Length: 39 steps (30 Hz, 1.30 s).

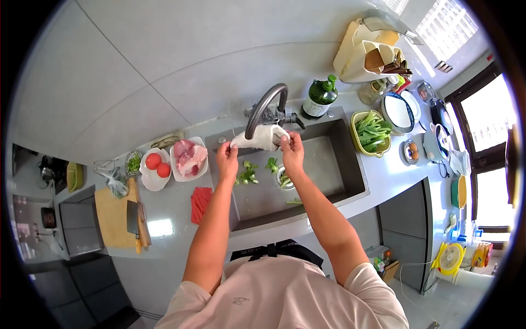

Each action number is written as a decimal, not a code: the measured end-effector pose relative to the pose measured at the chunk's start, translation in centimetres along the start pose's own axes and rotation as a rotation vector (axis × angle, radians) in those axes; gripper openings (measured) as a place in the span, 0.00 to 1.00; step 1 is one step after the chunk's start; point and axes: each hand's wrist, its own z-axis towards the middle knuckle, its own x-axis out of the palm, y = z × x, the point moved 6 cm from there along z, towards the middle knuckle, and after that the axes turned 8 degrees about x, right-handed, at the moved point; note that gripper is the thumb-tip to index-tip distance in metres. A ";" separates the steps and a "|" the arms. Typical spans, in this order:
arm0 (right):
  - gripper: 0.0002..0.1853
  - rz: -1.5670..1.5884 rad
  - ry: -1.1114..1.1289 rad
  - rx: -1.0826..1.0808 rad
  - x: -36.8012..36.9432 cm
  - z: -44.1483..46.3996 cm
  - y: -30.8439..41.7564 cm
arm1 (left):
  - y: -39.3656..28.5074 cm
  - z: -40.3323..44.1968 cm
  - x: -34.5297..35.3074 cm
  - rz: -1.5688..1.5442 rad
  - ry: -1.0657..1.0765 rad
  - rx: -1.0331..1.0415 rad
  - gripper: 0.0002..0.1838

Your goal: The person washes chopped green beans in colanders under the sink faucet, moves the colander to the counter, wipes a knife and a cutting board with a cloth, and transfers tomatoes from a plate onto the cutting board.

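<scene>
A white cloth (260, 137) is stretched between my two hands above the back of the sink, just under the curved faucet (268, 101). My left hand (226, 155) is closed on its left end. At the right end, my right hand (293, 151) grips the cloth, with fingers and thumb pinched. Below, in the grey sink (323, 189), lie loose green leaf pieces (247, 173), and more bits rest around the drain (285, 179). Whether water is running cannot be made out.
Left of the sink are raw meat (189, 157) in a white dish, tomatoes (158, 164), a red cloth (201, 204) and a cleaver (132, 217) on a cutting board (111, 211). To the right stand a green pump bottle (320, 97) and a basket of leafy greens (372, 132).
</scene>
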 end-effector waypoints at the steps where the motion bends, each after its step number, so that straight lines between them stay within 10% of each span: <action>1: 0.08 0.103 0.055 0.030 -0.2 -0.3 -0.4 | 0.4 -0.7 -0.3 -0.056 0.003 -0.002 0.13; 5: 0.07 0.281 0.098 0.146 -0.7 -1.7 -1.1 | -0.7 -4.0 0.0 -0.710 0.009 -0.252 0.17; 8: 0.10 0.314 0.182 0.229 -0.5 -3.2 0.3 | 1.5 -5.3 0.2 -0.601 0.120 -0.393 0.25; 15: 0.11 0.443 0.541 0.346 2.0 -4.9 1.9 | -2.7 -7.8 3.2 0.273 0.764 0.083 0.29; 24: 0.14 -0.177 0.518 0.112 1.2 -6.7 1.1 | -0.3 -8.0 2.2 -0.773 0.613 -0.707 0.24; 28: 0.18 -0.492 0.718 -0.354 1.9 -9.2 3.2 | -2.5 -7.5 1.7 -0.512 0.560 -0.609 0.16; 32: 0.28 -0.749 0.465 -0.694 2.2 -9.9 8.0 | -1.8 -7.2 0.8 -0.343 0.779 -0.645 0.09; 36: 0.25 -0.835 0.719 -0.673 3.9 -10.8 7.5 | 0.1 -7.7 0.7 -0.608 1.005 -0.831 0.09; 39: 0.23 -0.832 0.794 -0.503 4.0 -9.5 4.4 | -5.2 -7.6 0.9 0.328 1.030 -0.089 0.14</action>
